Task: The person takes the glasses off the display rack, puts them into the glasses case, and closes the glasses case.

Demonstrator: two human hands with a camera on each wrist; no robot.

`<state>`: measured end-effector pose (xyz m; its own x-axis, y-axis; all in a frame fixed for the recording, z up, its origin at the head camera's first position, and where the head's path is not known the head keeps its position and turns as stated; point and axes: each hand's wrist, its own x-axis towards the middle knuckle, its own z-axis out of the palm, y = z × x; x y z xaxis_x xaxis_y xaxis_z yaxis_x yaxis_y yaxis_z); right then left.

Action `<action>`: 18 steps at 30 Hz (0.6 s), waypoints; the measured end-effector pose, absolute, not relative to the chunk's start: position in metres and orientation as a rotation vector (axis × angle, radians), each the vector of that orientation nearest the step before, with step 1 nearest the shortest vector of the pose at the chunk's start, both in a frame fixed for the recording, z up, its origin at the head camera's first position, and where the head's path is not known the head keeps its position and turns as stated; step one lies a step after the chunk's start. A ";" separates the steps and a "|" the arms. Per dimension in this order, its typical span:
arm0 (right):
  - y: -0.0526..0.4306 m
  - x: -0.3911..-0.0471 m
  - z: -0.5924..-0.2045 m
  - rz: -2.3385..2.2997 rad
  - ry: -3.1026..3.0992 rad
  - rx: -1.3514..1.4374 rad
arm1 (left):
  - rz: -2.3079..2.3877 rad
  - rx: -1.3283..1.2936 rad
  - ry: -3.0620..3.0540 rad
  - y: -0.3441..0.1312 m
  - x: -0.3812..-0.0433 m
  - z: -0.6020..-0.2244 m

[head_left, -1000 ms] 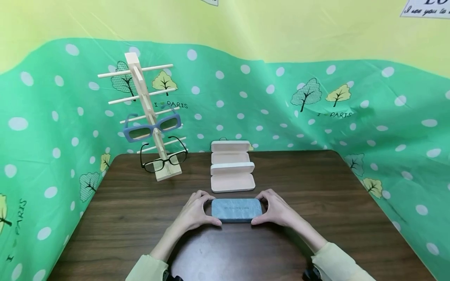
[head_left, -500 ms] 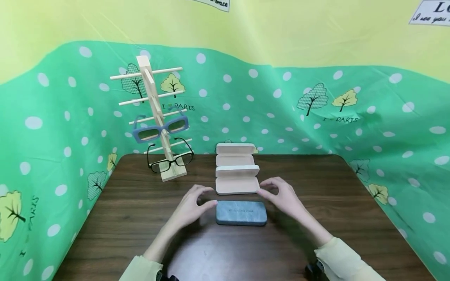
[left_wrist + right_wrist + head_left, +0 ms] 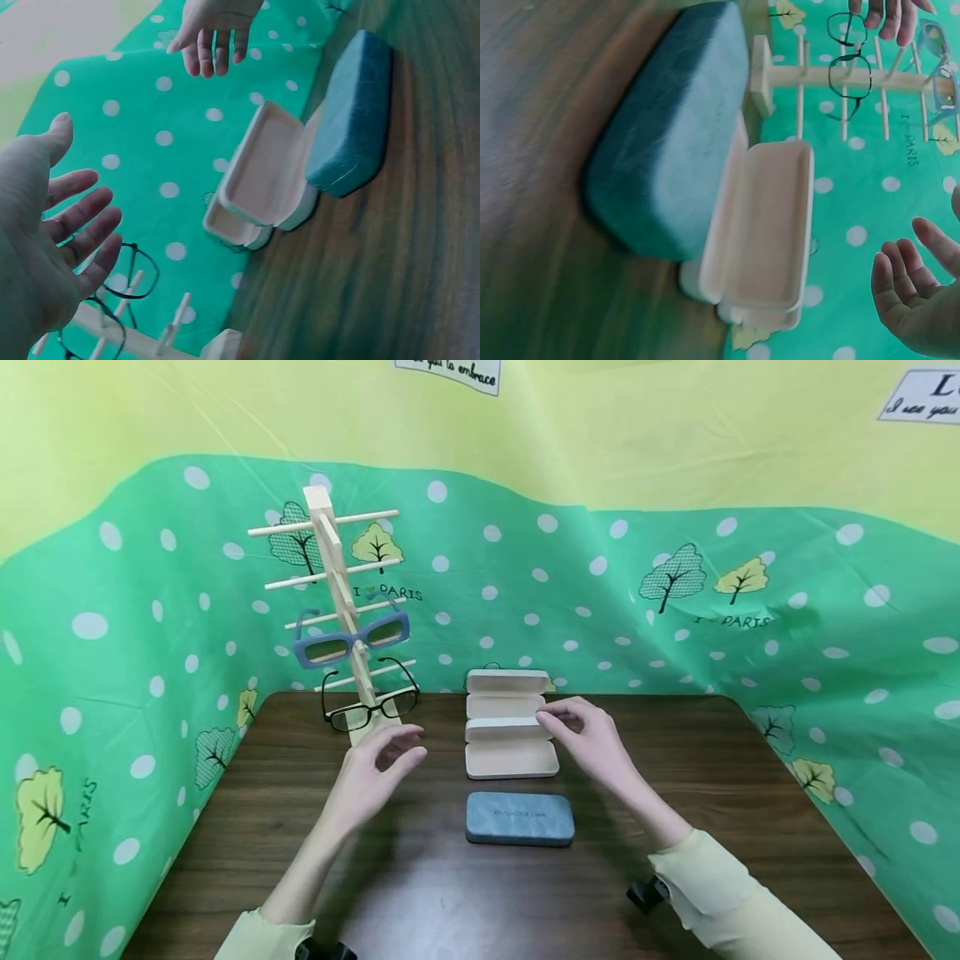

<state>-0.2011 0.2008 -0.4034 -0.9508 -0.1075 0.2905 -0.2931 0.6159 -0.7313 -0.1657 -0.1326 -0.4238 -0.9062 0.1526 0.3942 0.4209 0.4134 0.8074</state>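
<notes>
Loosely, with nothing between them, the left hand (image 3: 367,772) carries its fingers (image 3: 94,232) slightly spread and gently bent, the thumb standing off from them. The right hand (image 3: 594,742) is similarly relaxed, fingers softly bent, thumb apart, gripping nothing. From the head view its fingertips overlap the edge of the front open glasses case (image 3: 512,760), but the right wrist view shows a gap between the two, so it hangs clear.

Nearest the left hand are the black-framed eyeglasses (image 3: 374,707), hung low on the wooden display stand (image 3: 337,560) with their temples pointing back. They look light and springy; the slim temples would probably flex if squeezed, so the bridge or the hinges seem the safest hold. Just above hang the blue-framed sunglasses (image 3: 356,640), whose thicker frame looks stiffer; lenses on either pair would likely smudge under a fingertip.

Close to the person's side of the front case, the closed blue glasses case (image 3: 519,820) lies flat, touched by neither hand. It is probably rigid and fairly light, with a faintly mottled covering; its short ends would suit a hand on each side. Behind the front case sits the rear open glasses case (image 3: 505,707), its pale lining showing.

Beyond these spread the dark wood-grain table (image 3: 465,902) and the green polka-dot fabric backdrop (image 3: 570,578).
</notes>
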 end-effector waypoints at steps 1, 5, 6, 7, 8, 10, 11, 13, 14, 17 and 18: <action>0.198 -0.203 -0.401 1.254 -2.620 0.332 | -1.483 -0.493 -2.403 -0.135 -0.165 -0.421; 0.187 -0.208 -0.392 1.288 -2.615 0.347 | -1.452 -0.464 -2.366 -0.141 -0.165 -0.414; 0.184 -0.210 -0.389 1.294 -2.612 0.356 | -1.453 -0.456 -2.355 -0.143 -0.165 -0.412; 0.181 -0.211 -0.387 1.301 -2.607 0.370 | -1.457 -0.451 -2.343 -0.144 -0.165 -0.411; 0.178 -0.213 -0.385 1.311 -2.602 0.382 | -1.461 -0.445 -2.330 -0.145 -0.165 -0.410; 0.173 -0.217 -0.381 1.323 -2.594 0.407 | -1.471 -0.438 -2.304 -0.148 -0.165 -0.407; 0.171 -0.218 -0.379 1.334 -2.588 0.418 | -1.469 -0.437 -2.291 -0.149 -0.166 -0.406; 0.166 -0.222 -0.376 1.360 -2.575 0.438 | -1.466 -0.434 -2.269 -0.152 -0.166 -0.404; 0.164 -0.224 -0.374 1.369 -2.571 0.444 | -1.469 -0.429 -2.258 -0.153 -0.166 -0.403; 0.156 -0.230 -0.370 1.398 -2.560 0.452 | -1.463 -0.409 -2.231 -0.158 -0.165 -0.400; 0.153 -0.232 -0.369 1.403 -2.558 0.457 | -1.465 -0.397 -2.220 -0.159 -0.165 -0.398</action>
